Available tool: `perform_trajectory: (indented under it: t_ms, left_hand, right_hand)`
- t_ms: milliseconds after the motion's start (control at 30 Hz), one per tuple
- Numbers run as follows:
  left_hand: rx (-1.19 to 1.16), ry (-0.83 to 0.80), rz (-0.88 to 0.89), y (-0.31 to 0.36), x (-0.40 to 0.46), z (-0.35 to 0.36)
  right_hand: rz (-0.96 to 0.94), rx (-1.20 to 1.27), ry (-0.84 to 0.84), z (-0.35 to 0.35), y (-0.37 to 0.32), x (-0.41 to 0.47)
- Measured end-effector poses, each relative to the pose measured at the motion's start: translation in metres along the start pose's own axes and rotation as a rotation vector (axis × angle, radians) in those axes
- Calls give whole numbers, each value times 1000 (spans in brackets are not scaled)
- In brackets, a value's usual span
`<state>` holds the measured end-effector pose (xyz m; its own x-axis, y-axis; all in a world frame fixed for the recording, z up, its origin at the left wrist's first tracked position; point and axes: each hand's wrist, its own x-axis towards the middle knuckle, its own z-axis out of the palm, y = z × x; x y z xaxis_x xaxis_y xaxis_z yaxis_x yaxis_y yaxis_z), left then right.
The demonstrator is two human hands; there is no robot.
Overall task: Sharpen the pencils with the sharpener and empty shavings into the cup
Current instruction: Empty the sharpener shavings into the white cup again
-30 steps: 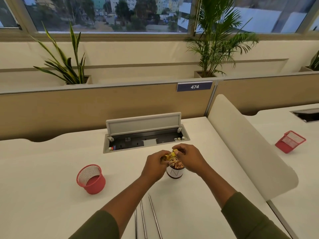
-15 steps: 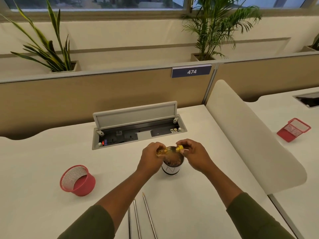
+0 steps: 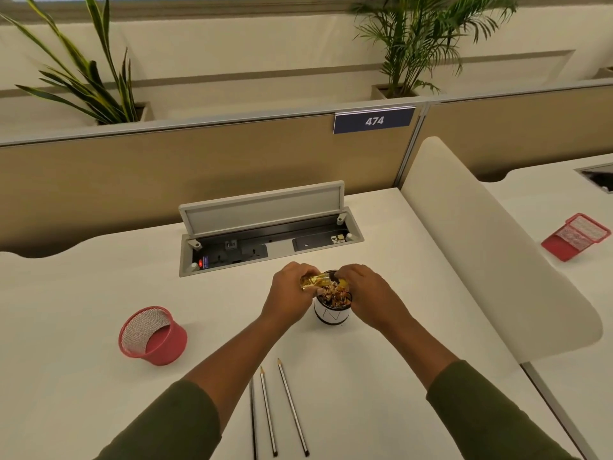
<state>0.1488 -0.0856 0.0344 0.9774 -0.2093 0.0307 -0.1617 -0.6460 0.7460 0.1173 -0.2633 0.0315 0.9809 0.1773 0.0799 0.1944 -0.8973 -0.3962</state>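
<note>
A small white cup (image 3: pixel 332 316) stands mid-desk, heaped with pencil shavings (image 3: pixel 335 293). My left hand (image 3: pixel 289 295) pinches the yellow sharpener case (image 3: pixel 315 281) tilted over the cup's left rim. My right hand (image 3: pixel 368 295) pinches a small yellow sharpener part (image 3: pixel 343 284) at the cup's far right rim. Three grey pencils (image 3: pixel 272 415) lie side by side on the desk near me, tips pointing away.
A red mesh holder (image 3: pixel 151 335) lies tipped on its side at the left. An open socket box (image 3: pixel 265 242) with raised lid sits behind the cup. A cream divider (image 3: pixel 491 250) bounds the desk's right side; another red mesh tray (image 3: pixel 575 235) lies beyond it.
The two yellow sharpener parts, held apart over the cup half a second ago, have come closer together above the shavings. The view has tilted downward.
</note>
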Motion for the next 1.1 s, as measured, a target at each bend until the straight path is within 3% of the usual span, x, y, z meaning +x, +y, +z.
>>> perform_trajectory:
  t_ms: [367, 667, 800, 933, 1100]
  left_hand:
    - [-8, -14, -8, 3, -1, 3]
    - [-9, -30, -7, 1, 0, 4]
    - [10, -48, -11, 1, 0, 4]
    - [20, -53, -1, 1, 0, 3]
    - [19, -57, 17, 3, 1, 3]
  right_hand:
    - [129, 415, 163, 1, 5, -10]
    - [154, 437, 130, 9, 9, -15]
    - [328, 573, 155, 1, 4, -10]
    - [515, 795, 76, -8, -3, 1]
    - [782, 1353, -88, -20, -11, 7]
